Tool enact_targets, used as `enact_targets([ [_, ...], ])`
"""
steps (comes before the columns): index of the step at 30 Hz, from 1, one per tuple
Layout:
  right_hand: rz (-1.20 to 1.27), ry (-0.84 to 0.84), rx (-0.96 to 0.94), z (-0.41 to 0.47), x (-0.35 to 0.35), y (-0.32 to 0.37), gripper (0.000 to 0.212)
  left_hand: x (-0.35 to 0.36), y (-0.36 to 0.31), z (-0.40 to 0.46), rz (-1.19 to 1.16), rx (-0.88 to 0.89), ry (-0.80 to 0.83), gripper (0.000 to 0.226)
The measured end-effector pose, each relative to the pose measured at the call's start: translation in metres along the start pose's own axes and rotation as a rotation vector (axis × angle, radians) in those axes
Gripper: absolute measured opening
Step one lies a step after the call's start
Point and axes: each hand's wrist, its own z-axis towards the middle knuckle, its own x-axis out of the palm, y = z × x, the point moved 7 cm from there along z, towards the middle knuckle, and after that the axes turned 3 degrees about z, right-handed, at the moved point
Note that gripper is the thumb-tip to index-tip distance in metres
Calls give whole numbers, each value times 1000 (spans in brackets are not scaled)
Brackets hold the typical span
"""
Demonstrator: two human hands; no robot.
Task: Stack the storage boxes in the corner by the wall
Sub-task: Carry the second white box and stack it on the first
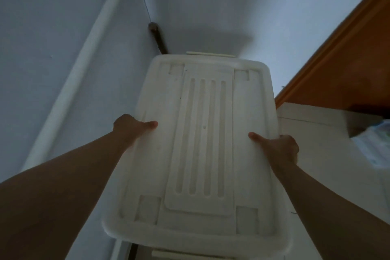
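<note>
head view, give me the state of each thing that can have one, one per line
storage box: lid on, held at both long sides near the wall corner
left hand: gripping the box's left edge, thumb on the lid
right hand: gripping the box's right edge, thumb on the lid
white pipe: fixed along the left wall

Place: looking like a room corner in a home, in dim light.
Walls: plain pale walls (52, 27) meeting in the corner.
Pipe: a white pipe (84, 63) running along the wall.
Woodwork: an orange-brown wooden panel (348, 55) showing at the right.
Storage: a white plastic lidded box (200, 143) sitting by the wall.
</note>
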Motion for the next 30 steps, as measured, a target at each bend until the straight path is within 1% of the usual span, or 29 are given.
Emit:
enact_targets([
  [4,22,-26,51,-4,13,-8,90,6,2,17,8,33,25,88],
  [8,33,-61,72,-6,23,-15,92,14,7,30,-12,30,44,89],
  [12,33,-82,76,-4,32,-19,91,20,12,39,-39,16,48,90],
  [20,-2,-73,54,2,43,-20,92,28,22,52,-84,7,33,86],
  [22,-4,-61,52,1,44,-21,93,29,25,53,-75,5,18,87],
  [27,-52,32,64,-1,47,-24,94,33,28,47,-11,39,16,88],
  [30,-69,85,56,-4,47,-23,89,31,26,38,17,62,28,89],
])
